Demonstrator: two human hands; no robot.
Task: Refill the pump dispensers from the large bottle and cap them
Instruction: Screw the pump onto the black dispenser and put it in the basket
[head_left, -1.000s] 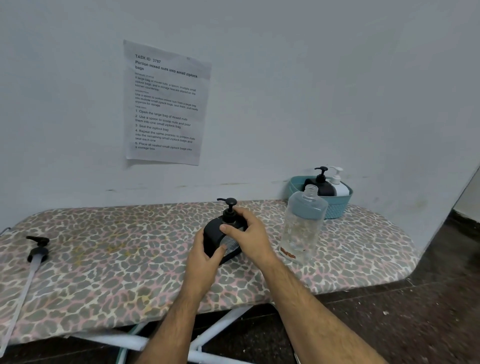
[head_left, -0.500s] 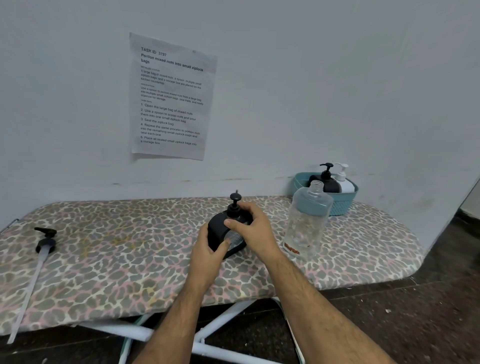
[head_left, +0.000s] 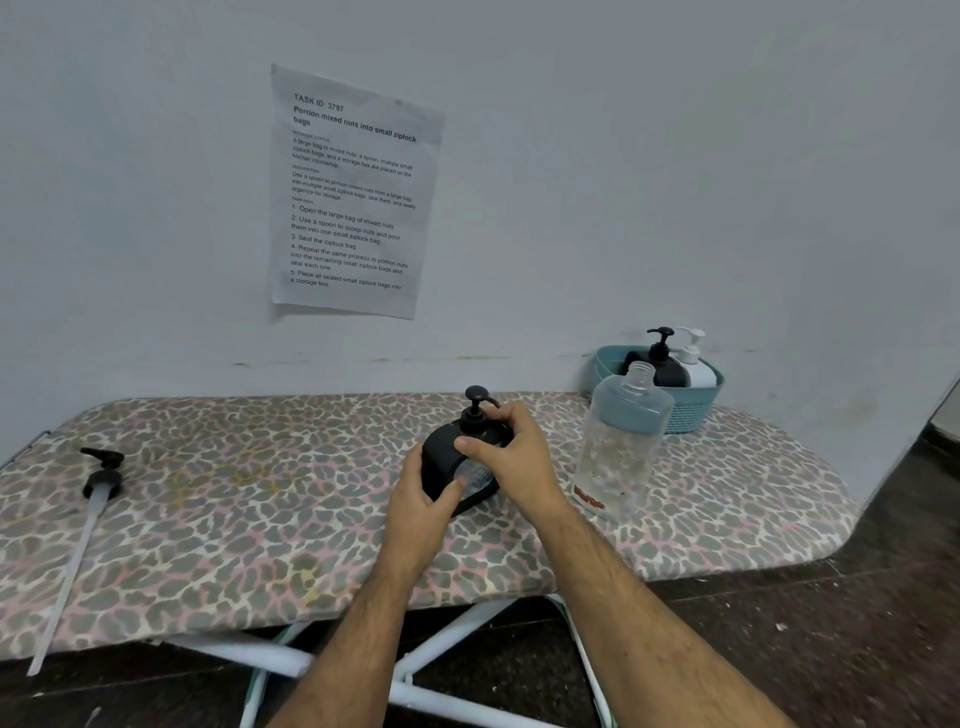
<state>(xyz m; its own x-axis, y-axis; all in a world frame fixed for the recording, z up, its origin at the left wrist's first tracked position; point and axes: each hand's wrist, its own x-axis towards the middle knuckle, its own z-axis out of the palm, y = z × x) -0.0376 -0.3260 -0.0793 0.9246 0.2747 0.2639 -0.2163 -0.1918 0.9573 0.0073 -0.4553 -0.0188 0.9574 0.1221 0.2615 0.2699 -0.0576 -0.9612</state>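
A black pump dispenser (head_left: 441, 462) stands at the middle of the leopard-print ironing board (head_left: 234, 519). My left hand (head_left: 421, 512) grips its body from the near side. My right hand (head_left: 511, 462) curls round the collar of its black pump head (head_left: 475, 410). Just to the right stands the large clear bottle (head_left: 621, 441), uncapped and nearly empty. A loose black pump (head_left: 101, 475) with a long tube lies at the board's left end.
A teal basket (head_left: 691, 410) at the back right holds a black dispenser (head_left: 660, 364) and a white dispenser (head_left: 696, 361). A printed sheet (head_left: 353, 192) hangs on the wall. The board's right end curves off beyond the bottle; dark floor lies below.
My right hand has twisted on the pump head, so its nozzle has swung round from pointing sideways. The left hand keeps its hold on the body.
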